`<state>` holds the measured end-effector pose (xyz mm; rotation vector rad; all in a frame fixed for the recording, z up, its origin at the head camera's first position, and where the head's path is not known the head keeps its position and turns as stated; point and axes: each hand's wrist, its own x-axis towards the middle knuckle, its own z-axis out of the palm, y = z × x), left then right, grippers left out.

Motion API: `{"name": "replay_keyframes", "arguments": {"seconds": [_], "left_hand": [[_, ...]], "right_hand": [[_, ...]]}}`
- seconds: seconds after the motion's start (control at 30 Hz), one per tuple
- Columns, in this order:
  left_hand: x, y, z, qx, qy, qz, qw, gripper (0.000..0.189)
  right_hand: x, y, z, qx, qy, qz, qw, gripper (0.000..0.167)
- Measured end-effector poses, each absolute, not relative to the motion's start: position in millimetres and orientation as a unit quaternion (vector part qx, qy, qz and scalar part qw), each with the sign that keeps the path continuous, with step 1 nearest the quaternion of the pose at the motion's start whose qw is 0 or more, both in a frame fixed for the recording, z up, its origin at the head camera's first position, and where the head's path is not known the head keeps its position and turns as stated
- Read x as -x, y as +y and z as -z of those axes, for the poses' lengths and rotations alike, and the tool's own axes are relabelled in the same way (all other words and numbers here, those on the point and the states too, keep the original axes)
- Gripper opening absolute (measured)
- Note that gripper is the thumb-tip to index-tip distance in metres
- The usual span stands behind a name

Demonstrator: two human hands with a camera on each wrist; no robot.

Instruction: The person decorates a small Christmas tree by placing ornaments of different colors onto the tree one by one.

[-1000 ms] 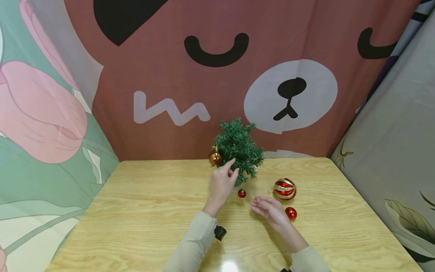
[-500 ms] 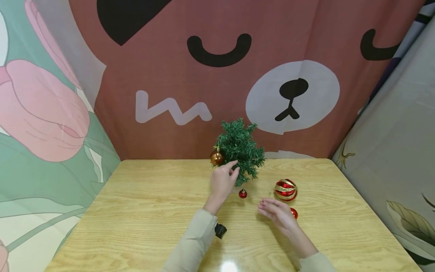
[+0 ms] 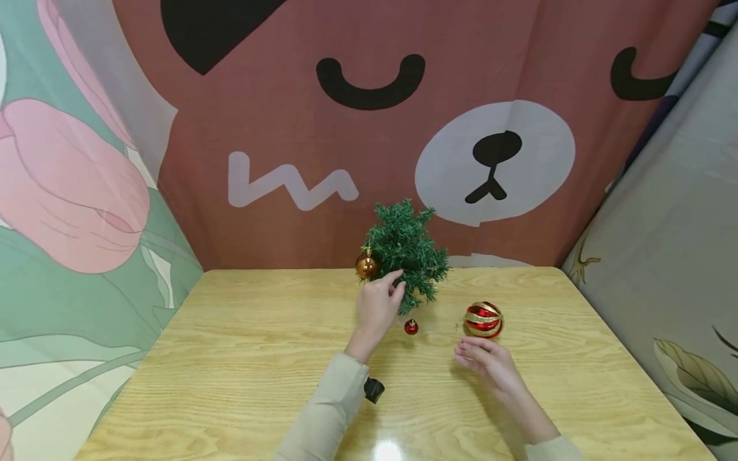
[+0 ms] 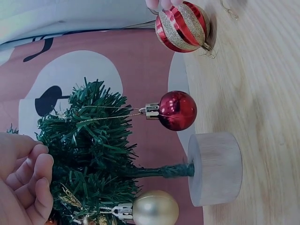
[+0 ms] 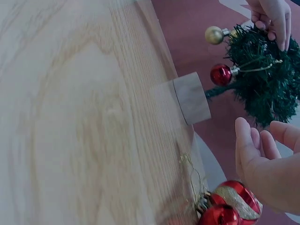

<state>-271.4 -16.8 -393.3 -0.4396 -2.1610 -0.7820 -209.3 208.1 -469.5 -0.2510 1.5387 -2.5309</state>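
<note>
A small green Christmas tree (image 3: 406,250) stands at the table's back on a round wooden base (image 4: 215,168). My left hand (image 3: 377,309) is at its near left side, index finger and thumb apart against the branches. A small red bauble (image 4: 178,110) hangs low on the tree by a gold thread. A shiny amber bauble (image 3: 366,266) and a matte gold bauble (image 5: 214,35) also hang there. My right hand (image 3: 490,365) is held over the table, fingers relaxed, holding nothing. Just beyond it lies a red-and-gold striped bauble (image 3: 484,320). A plain red bauble (image 5: 220,216) is hidden by this hand in the head view.
The wooden table (image 3: 242,358) meets a bear-print curtain (image 3: 277,237) behind the tree. Printed cloths flank both sides. A black strap piece (image 3: 373,390) shows at my left wrist.
My right hand has moved to the right, away from the tree, and now covers the plain red bauble in the head view. My left hand has stayed at the branches.
</note>
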Motion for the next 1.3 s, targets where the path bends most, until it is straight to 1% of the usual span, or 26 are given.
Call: {"name": "replay_keyframes", "arguments": {"seconds": [0.43, 0.63, 0.73, 0.9, 1.0, 1.17, 1.3], "left_hand": [[270, -16, 392, 0.170, -0.855, 0.296, 0.391, 0.019], [271, -16, 393, 0.172, -0.851, 0.300, 0.394, 0.018], [272, -16, 394, 0.172, -0.852, 0.302, 0.392, 0.018], [272, -16, 394, 0.171, -0.854, 0.300, 0.388, 0.018], [272, -16, 395, 0.171, -0.855, 0.300, 0.386, 0.018], [271, -16, 394, 0.169, -0.858, 0.298, 0.384, 0.018], [271, -16, 394, 0.166, -0.860, 0.294, 0.384, 0.018]], "right_hand": [[202, 236, 464, 0.083, 0.491, 0.865, 0.058, 0.033], [199, 246, 464, 0.066, 0.502, 0.861, 0.044, 0.033], [199, 250, 466, 0.051, 0.518, 0.853, 0.031, 0.031], [201, 259, 473, 0.034, 0.572, 0.820, 0.005, 0.024], [202, 266, 477, 0.029, 0.611, 0.791, -0.013, 0.024], [203, 271, 478, -0.021, 0.671, 0.740, -0.034, 0.021], [204, 273, 477, -0.055, 0.696, 0.715, -0.029, 0.017]]}}
